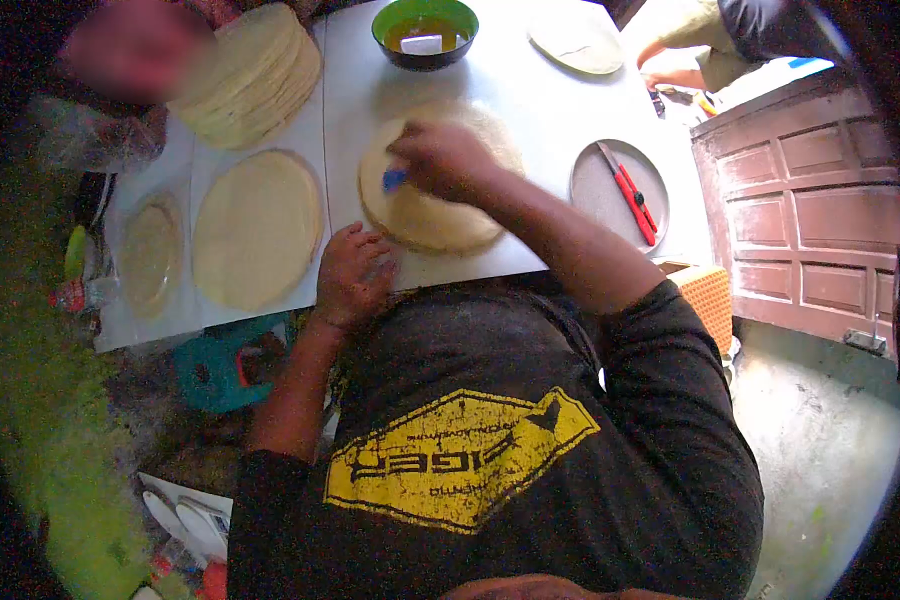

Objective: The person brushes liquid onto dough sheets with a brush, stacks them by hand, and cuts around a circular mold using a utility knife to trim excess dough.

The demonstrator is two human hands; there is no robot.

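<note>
Excess pressure by the right hand (435, 158), pinching the blue tool (394, 180), could tear the disc (460, 218) beneath; left hand (355, 275) grip cannot be determined.

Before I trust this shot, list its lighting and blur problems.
In the head view, the right hand looks smeared, perhaps from motion; the floor at right is glare-bright, while the left side is dim and grainy; a patch at upper left is blurred out; dark, rounded borders suggest wide-lens distortion.
</note>
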